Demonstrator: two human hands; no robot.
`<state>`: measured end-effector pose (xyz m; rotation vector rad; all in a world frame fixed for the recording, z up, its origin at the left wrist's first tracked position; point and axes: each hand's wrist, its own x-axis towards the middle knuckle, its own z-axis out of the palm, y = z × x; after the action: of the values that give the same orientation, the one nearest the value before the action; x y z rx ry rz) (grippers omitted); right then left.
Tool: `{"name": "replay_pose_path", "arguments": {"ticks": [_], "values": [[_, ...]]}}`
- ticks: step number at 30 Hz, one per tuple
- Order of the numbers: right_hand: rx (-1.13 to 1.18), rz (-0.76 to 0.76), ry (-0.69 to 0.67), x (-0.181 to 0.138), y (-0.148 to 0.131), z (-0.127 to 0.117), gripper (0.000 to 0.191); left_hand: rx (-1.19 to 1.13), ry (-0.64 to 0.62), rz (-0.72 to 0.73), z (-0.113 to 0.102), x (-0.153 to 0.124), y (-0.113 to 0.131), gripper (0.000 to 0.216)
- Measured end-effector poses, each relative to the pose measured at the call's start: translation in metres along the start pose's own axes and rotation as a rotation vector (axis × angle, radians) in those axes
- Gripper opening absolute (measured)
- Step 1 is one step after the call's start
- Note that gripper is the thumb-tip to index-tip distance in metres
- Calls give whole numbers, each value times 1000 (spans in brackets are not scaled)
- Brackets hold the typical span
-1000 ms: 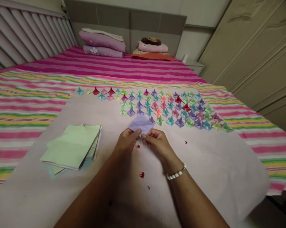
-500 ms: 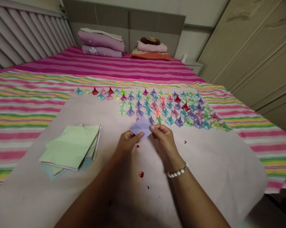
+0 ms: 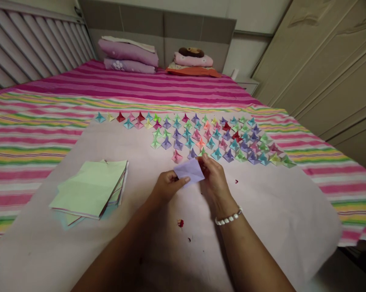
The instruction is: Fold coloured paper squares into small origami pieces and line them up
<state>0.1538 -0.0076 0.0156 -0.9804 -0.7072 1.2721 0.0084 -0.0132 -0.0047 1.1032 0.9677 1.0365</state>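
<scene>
A folded piece of lavender origami paper [image 3: 189, 170] is held up between my two hands, above a large pale sheet [image 3: 134, 251]. My left hand [image 3: 167, 185] pinches its left side, thumb on top and fingers underneath. At its right edge my right hand [image 3: 213, 176] grips the paper, the fingers partly hidden behind it; a white beaded bracelet [image 3: 228, 220] circles that wrist. Just beyond the hands stand rows of small folded paper boats [image 3: 189, 142] in many colours. A pink boat [image 3: 176, 156] shows close behind the held paper.
A loose stack of square papers [image 3: 90, 188], pale green on top, lies to the left. Small dark red scraps [image 3: 180, 223] dot the sheet. Striped bedding [image 3: 15, 162] surrounds it. Folded purple quilts [image 3: 131, 56] sit by the headboard; a wardrobe [image 3: 328, 81] stands at right.
The lavender paper has turned from a diamond pose to a flatter rectangle-like one and come slightly right and nearer. Both hands moved with it, uncovering the pink boat.
</scene>
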Motion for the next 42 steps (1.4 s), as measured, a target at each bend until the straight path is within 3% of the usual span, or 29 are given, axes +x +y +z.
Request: {"name": "replay_pose_path", "arguments": {"ticks": [3, 6, 12, 17, 21, 28, 34, 42], "values": [[-35, 38, -149, -2, 3, 0, 30, -16, 177, 13, 1, 0, 5, 27], [-101, 111, -240, -6, 6, 2, 22, -36, 239, 35, 1, -1, 11, 28], [-128, 71, -198, -6, 5, 5, 23, -77, 205, 129, 1, 2, 7, 36], [-149, 51, -206, -5, 7, 3, 21, 63, 350, 426, -8, 6, 1, 65], [-169, 61, -208, -5, 9, 2, 22, 162, 320, 545, -13, 6, 1, 46], [-204, 33, -228, -6, 9, 3, 22, 110, 276, 529, -13, 6, -2, 29], [-265, 13, -243, -6, 10, 3, 24, 71, 222, 486, -14, 8, -2, 38], [-219, 35, -256, -4, 10, 2, 19, 13, 149, 334, -9, 2, 13, 10]]}}
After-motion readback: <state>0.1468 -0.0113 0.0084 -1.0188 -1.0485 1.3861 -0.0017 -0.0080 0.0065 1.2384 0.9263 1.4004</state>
